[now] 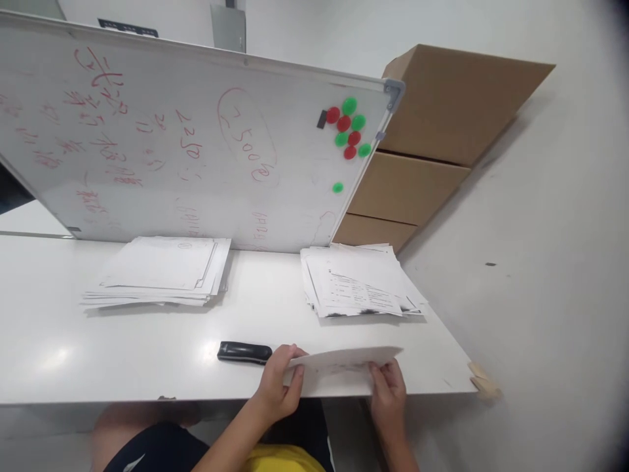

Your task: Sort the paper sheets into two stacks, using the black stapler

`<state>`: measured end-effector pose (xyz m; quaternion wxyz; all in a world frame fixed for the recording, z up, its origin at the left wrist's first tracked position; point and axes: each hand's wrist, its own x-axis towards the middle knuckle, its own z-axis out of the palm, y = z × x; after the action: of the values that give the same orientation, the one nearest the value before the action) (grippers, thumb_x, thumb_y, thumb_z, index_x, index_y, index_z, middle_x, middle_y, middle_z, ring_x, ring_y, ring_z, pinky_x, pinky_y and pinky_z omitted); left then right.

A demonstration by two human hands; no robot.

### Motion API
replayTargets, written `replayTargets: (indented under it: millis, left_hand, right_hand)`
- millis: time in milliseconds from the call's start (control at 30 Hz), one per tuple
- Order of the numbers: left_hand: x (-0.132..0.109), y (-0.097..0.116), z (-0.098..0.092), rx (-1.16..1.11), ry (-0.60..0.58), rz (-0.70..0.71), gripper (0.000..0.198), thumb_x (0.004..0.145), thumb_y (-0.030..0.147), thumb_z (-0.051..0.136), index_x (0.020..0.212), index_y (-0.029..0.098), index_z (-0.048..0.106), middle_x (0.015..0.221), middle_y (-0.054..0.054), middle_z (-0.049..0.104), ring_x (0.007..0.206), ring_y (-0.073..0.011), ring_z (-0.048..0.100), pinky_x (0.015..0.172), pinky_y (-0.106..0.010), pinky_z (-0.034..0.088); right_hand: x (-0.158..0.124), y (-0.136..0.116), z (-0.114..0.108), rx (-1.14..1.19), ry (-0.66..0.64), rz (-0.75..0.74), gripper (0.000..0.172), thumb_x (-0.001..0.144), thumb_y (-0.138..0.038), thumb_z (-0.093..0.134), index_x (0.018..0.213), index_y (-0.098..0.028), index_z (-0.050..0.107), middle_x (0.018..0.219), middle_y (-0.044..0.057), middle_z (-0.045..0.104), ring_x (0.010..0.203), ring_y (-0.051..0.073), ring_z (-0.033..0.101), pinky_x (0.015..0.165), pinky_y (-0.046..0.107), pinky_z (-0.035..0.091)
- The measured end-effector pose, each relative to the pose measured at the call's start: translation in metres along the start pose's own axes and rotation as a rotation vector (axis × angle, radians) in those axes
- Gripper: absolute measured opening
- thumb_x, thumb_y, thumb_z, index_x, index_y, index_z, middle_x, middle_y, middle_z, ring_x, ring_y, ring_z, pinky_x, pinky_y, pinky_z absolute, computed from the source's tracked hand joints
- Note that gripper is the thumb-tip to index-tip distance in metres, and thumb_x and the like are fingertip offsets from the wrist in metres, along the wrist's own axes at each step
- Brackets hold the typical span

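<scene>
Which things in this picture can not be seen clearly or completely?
Head view only:
- Sheets held by left hand and right hand: seen edge-on, print unreadable.
- Whiteboard writing: faint, too small; left part cut by frame edge.
- Right stack text: too small.
- Black object: kind unclear, its end behind the left hand.

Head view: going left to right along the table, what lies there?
Left paper stack → black stapler → left hand → held sheets → right hand. The right paper stack lies farther back, above the held sheets.
</scene>
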<state>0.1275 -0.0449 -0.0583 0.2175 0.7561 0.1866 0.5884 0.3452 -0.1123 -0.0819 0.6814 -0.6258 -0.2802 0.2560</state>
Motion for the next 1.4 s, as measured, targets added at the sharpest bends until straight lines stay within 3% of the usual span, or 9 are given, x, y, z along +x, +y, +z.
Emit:
replayTargets:
  millis: [133, 300, 400, 600, 833, 1000, 1167, 1300, 1400]
  left_hand:
    - [0.026, 0.010, -0.038, 0.176, -0.063, -0.045, 0.052, 0.089, 0.011, 0.043, 0.138, 0.023, 0.033, 0.103, -0.011, 0.063, 0.094, -0.0205, 0.061, 0.081, -0.039, 0.051]
    - [0.038, -0.003, -0.101, 0.497, -0.604, -0.244, 0.047, 0.085, 0.029, 0.056, 0.132, 0.025, 0.048, 0.118, -0.011, 0.061, 0.107, -0.0269, 0.056, 0.088, -0.042, 0.047]
    - [0.023, -0.023, -0.113, 0.582, -0.662, -0.176, 0.035, 0.086, 0.029, 0.057, 0.120, 0.024, 0.057, 0.103, -0.008, 0.066, 0.090, -0.0237, 0.062, 0.076, -0.037, 0.049]
    - [0.006, -0.039, -0.106, 0.704, -0.541, -0.101, 0.025, 0.093, 0.034, 0.050, 0.111, 0.019, 0.057, 0.094, -0.008, 0.067, 0.081, -0.0212, 0.063, 0.070, -0.034, 0.047]
    - [0.004, -0.038, -0.106, 0.750, -0.625, -0.088, 0.028, 0.094, 0.034, 0.047, 0.115, 0.016, 0.055, 0.096, -0.009, 0.067, 0.081, -0.0217, 0.062, 0.070, -0.035, 0.046]
    - [0.014, -0.024, -0.106, 0.749, -0.665, -0.105, 0.042, 0.092, 0.032, 0.048, 0.132, 0.019, 0.048, 0.111, -0.011, 0.065, 0.096, -0.0251, 0.060, 0.082, -0.041, 0.045]
    - [0.053, -0.014, -0.074, 0.839, -0.553, -0.287, 0.046, 0.097, 0.034, 0.035, 0.139, 0.017, 0.041, 0.132, -0.011, 0.055, 0.126, -0.0292, 0.044, 0.098, -0.045, 0.040]
    - [0.060, -0.033, -0.041, 0.906, -0.691, -0.394, 0.046, 0.098, 0.032, 0.028, 0.137, 0.014, 0.043, 0.131, -0.013, 0.056, 0.128, -0.0318, 0.043, 0.096, -0.046, 0.041]
    - [0.052, -0.047, -0.030, 0.934, -0.747, -0.434, 0.045, 0.098, 0.030, 0.028, 0.137, 0.012, 0.044, 0.129, -0.014, 0.056, 0.128, -0.0328, 0.043, 0.095, -0.047, 0.042]
  right_hand:
    - [0.003, -0.019, -0.012, -0.062, -0.206, 0.249, 0.039, 0.066, -0.049, 0.074, 0.090, -0.022, 0.060, 0.070, 0.002, 0.067, 0.061, 0.021, 0.061, 0.056, 0.030, 0.048]
    - [0.003, -0.024, -0.007, -0.129, -0.366, 0.449, 0.043, 0.061, -0.054, 0.074, 0.087, -0.022, 0.062, 0.065, 0.002, 0.068, 0.054, 0.023, 0.063, 0.051, 0.032, 0.049]
    - [-0.001, -0.020, -0.001, -0.149, -0.381, 0.463, 0.042, 0.059, -0.054, 0.074, 0.084, -0.022, 0.062, 0.064, 0.002, 0.069, 0.056, 0.024, 0.064, 0.052, 0.034, 0.049]
    - [-0.006, -0.022, -0.001, -0.186, -0.350, 0.484, 0.041, 0.057, -0.052, 0.073, 0.083, -0.022, 0.063, 0.062, 0.002, 0.069, 0.054, 0.024, 0.064, 0.049, 0.033, 0.048]
    - [-0.014, -0.021, 0.007, -0.199, -0.375, 0.503, 0.043, 0.059, -0.054, 0.072, 0.087, -0.023, 0.062, 0.064, 0.002, 0.070, 0.054, 0.024, 0.065, 0.050, 0.033, 0.049]
    - [-0.015, -0.018, 0.011, -0.201, -0.375, 0.510, 0.044, 0.059, -0.055, 0.071, 0.086, -0.022, 0.061, 0.064, 0.003, 0.070, 0.052, 0.023, 0.064, 0.048, 0.032, 0.048]
    - [-0.020, -0.015, 0.014, -0.222, -0.329, 0.490, 0.040, 0.065, -0.053, 0.068, 0.090, -0.022, 0.061, 0.063, 0.001, 0.069, 0.051, 0.021, 0.063, 0.048, 0.030, 0.047]
    - [-0.018, -0.012, 0.013, -0.184, -0.361, 0.523, 0.041, 0.063, -0.054, 0.069, 0.087, -0.022, 0.060, 0.064, 0.002, 0.070, 0.057, 0.024, 0.066, 0.053, 0.031, 0.049]
    - [-0.014, -0.014, 0.016, -0.153, -0.398, 0.528, 0.041, 0.064, -0.055, 0.068, 0.087, -0.022, 0.060, 0.069, 0.003, 0.071, 0.063, 0.026, 0.068, 0.056, 0.033, 0.050]
